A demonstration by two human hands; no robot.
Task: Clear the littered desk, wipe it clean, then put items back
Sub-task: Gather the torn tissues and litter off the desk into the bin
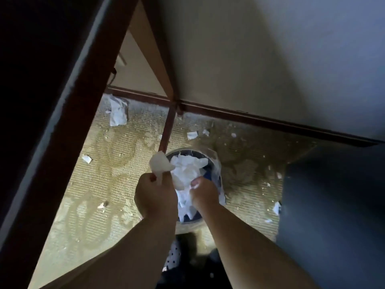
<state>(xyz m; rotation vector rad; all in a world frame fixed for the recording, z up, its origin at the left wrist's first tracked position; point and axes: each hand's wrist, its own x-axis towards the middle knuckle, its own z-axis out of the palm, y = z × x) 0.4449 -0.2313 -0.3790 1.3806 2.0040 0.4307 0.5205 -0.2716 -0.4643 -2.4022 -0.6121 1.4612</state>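
I look down at a round waste bin [210,158] on the carpet, full of crumpled white paper [188,166]. My left hand [155,195] hovers over the bin's left rim and grips a crumpled white tissue wad [160,163] that sticks up from the fist. My right hand [203,192] reaches into the bin, its fingers curled down into the white paper. The fingertips of both hands are mostly hidden.
The dark desk edge [68,97] runs diagonally on the left. A brown desk leg [166,130] stands just behind the bin. Paper scraps, one large piece [118,111] and small ones [192,135], litter the stained carpet. A dark object [333,215] fills the right. A wall with baseboard [270,122] lies beyond.
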